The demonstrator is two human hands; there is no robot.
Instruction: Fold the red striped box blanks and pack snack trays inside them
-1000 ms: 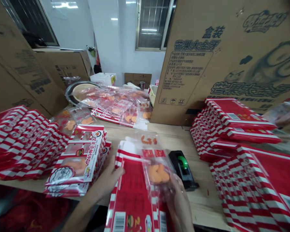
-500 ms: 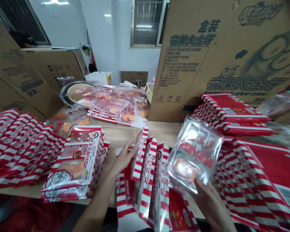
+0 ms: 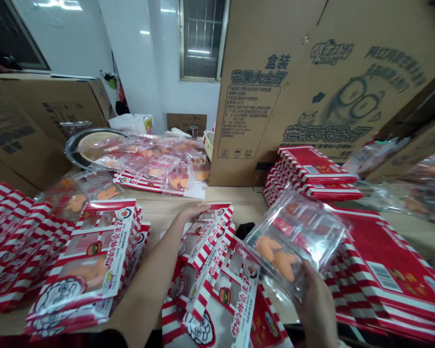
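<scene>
My right hand pinches the lower edge of a clear plastic tray. Orange drumstick-shaped pieces and red packets show inside the tray, which is tilted above the table. My left hand grips the top end of a red-and-white striped window box; its fingertips are partly hidden by the box. More striped boxes lean fanned out under it, and the front one shows clear windows and a cartoon face.
Filled boxes are stacked on the left, beside rows of striped boxes. Red boxes stand piled on the right. Bagged trays lie at the back near a round basin. A large carton stands behind.
The upright boxes have tipped over to the right, showing their window faces. My left hand has moved up to the box's top end. The tray in my right hand has turned and tilted.
</scene>
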